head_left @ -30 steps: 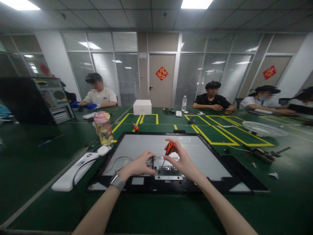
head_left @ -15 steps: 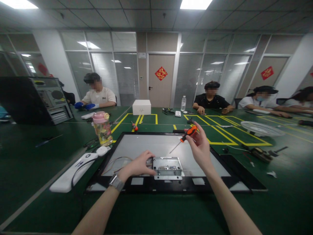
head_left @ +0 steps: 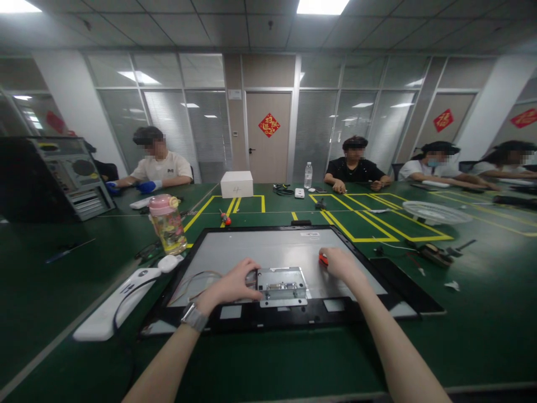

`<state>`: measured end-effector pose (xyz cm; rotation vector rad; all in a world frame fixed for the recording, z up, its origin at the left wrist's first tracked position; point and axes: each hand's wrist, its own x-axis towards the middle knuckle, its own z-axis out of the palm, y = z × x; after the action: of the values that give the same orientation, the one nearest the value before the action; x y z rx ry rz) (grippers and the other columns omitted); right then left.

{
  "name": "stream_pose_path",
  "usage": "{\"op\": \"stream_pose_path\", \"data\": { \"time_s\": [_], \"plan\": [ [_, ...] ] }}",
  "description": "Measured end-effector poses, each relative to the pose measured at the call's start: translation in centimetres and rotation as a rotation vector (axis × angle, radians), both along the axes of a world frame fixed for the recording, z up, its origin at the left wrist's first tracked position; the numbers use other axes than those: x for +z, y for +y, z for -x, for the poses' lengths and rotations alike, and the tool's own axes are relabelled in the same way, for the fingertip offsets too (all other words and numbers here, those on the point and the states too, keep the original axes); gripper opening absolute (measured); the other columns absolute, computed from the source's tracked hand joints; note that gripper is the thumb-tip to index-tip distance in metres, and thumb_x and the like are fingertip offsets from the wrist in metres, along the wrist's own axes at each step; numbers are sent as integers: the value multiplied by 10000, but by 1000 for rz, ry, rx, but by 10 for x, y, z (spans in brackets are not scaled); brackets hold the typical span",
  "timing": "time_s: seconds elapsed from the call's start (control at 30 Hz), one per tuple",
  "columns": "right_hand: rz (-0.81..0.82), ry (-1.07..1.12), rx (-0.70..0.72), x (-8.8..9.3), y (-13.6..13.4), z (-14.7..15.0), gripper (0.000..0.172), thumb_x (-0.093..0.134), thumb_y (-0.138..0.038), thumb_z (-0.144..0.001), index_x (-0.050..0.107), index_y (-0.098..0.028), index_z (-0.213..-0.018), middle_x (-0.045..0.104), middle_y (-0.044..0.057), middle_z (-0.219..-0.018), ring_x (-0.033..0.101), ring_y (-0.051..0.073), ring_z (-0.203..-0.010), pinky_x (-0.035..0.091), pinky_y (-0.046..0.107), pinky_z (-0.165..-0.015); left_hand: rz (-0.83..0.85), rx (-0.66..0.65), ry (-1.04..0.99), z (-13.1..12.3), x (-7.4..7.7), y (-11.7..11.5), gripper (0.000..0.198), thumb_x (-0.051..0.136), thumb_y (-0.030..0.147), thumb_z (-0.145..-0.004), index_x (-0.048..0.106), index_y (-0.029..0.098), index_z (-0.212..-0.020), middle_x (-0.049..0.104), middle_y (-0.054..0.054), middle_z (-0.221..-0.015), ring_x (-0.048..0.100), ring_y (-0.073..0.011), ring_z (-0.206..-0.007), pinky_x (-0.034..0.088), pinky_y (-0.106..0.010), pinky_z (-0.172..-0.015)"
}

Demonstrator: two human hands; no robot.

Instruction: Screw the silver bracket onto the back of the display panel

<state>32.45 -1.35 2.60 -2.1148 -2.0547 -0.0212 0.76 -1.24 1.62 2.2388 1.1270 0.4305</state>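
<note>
Your left hand [head_left: 232,285] grips the metal bracket [head_left: 282,280] by its left edge, so brace it; right hand [head_left: 343,266], closed round the screwdriver [head_left: 323,259], should avoid scratching the panel [head_left: 247,246].

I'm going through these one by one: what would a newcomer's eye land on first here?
Probably the big silver panel in its black frame, flat on the green table, with the left hand at the left side of a metal bracket near its front edge. Next, perhaps, the orange handle at the right hand, over the panel's right half, and the red diamond sign on the door behind.
</note>
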Motion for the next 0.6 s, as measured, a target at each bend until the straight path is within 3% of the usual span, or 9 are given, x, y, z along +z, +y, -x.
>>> {"op": "stream_pose_path", "data": {
  "time_s": [0.13, 0.23, 0.27, 0.37, 0.47, 0.6],
  "plan": [
    [22, 43, 49, 5, 0, -3, 420, 623, -85, -734, 654, -106, -1153, 660, 208, -1072, 659, 309, -960, 484, 368, -785, 10, -14, -23, 2, -3, 1, 592, 745, 377, -635, 555, 218, -1173, 479, -44, -1206, 527, -240, -1082, 427, -317, -947],
    [37, 156, 229, 8, -3, 6, 560, 704, -207, -728, 569, -150, -1269, 623, 130, -1192, 633, 221, -1022, 484, 286, -855, 15, -22, -32, 4, -4, 1, 635, 755, 376, -635, 544, 223, -1214, 470, -48, -1231, 521, -242, -1097, 421, -316, -953],
    [61, 265, 348, 7, -5, 10, 595, 720, -231, -720, 553, -142, -1284, 612, 127, -1214, 617, 221, -1050, 483, 287, -870, 15, -21, -34, 4, -4, 1, 657, 763, 378, -631, 537, 224, -1228, 467, -50, -1239, 518, -243, -1104, 418, -315, -958],
    [179, 447, 521, 1, -10, 20, 630, 804, -264, -597, 624, -168, -1192, 624, 100, -1156, 616, 254, -1005, 491, 344, -873, 2, -7, -38, 3, -3, 0, 655, 775, 395, -624, 547, 216, -1211, 479, -53, -1228, 524, -241, -1091, 419, -311, -949],
    [182, 472, 568, -5, -12, 23, 559, 815, -290, -557, 671, -174, -1085, 601, 67, -1093, 595, 254, -991, 478, 349, -886, -34, 22, -35, 1, -2, 0, 572, 783, 388, -615, 586, 194, -1116, 511, -48, -1168, 540, -239, -1051, 430, -314, -918],
    [167, 486, 594, -8, -9, 21, 575, 815, -311, -553, 650, -158, -1081, 561, 58, -1045, 580, 236, -968, 481, 321, -868, -95, 24, -60, 0, -2, 1, 535, 803, 345, -583, 598, 191, -1052, 536, -38, -1104, 546, -236, -1033, 438, -326, -916]
  ]
}}
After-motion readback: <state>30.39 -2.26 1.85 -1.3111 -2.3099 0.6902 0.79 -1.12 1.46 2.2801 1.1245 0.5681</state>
